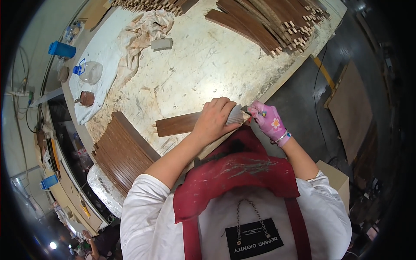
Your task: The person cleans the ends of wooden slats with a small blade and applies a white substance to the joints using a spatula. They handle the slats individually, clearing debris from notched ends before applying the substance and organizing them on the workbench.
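Head cam: L hand [215, 117] bare, gripping brown wood board [177, 125] from above, approx ctr of frame; fingers over far edge, thumb by near edge. Board lies flat near the table's front edge, long axis roughly L-R, slight tilt up to R; small pale peg at its L end, R end looks greyish. R hand [269, 119], in pink glove w/ flower print, just R of ctr, closed on small dark tool [245, 110], tip right at board's R end. Most of tool hidden by glove; can't tell exact type, or whether tip touches wood.

Nearby: red apron [234, 173] directly below, over white shirt. Stack of brown boards [125, 156] lower L of ctr, side by side; silvery wrapped bundle [104, 186] just beside it.

Further out, on worn whitish table [182, 78]: crumpled cloth [143, 34] upper L w/ grey block [161, 44] at its R side; clear jug [92, 73] w/ blue cap & handle, brown pot [87, 98] below it, both on L. Pile of brown slats [260, 26] w/ pale ends, upper R; another pile [147, 5] at top edge.

Off table: brown panel [351, 112] far R, cardboard box [333, 177] lower R. Co-worker's arm [93, 247] at bottom L, blurry.
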{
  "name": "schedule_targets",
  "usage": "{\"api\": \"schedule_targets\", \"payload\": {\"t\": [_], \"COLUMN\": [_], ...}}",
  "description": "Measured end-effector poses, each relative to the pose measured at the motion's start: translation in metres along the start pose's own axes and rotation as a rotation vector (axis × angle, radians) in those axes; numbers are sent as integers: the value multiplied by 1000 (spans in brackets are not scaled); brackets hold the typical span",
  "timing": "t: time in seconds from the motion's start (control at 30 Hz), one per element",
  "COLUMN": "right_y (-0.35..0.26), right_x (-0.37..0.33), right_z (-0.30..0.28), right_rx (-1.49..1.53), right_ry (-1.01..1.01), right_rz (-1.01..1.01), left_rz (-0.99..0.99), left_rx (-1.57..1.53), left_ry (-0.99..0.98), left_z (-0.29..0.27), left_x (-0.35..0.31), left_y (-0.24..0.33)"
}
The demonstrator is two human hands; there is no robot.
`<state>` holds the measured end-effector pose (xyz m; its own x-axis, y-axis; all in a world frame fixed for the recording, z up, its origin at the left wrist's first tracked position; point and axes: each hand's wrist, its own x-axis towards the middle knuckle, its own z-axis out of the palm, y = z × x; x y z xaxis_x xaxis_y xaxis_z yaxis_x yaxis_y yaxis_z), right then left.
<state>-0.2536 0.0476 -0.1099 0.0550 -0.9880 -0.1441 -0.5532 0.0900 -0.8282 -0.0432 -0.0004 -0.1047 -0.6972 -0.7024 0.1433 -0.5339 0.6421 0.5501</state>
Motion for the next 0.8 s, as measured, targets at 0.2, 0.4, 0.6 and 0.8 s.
{"api": "schedule_targets", "payload": {"t": [0.2,0.4,0.6,0.8], "right_y": [-5,3,2,8], "right_x": [-3,-1,8,4], "right_z": [3,-3,-16,-4], "right_rx": [-95,-84,-34,18], "right_ry": [37,-24,-135,-19], "right_rz": [-1,-93,-120,-67], "left_rz": [-31,-32,-27,-23], "left_rx": [-33,-42,-43,-53], "left_ry": [-21,-17,-13,-9], "left_z": [-1,-1,-1,-1], "left_x": [1,2,1,3], "left_y": [1,2,1,1]}}
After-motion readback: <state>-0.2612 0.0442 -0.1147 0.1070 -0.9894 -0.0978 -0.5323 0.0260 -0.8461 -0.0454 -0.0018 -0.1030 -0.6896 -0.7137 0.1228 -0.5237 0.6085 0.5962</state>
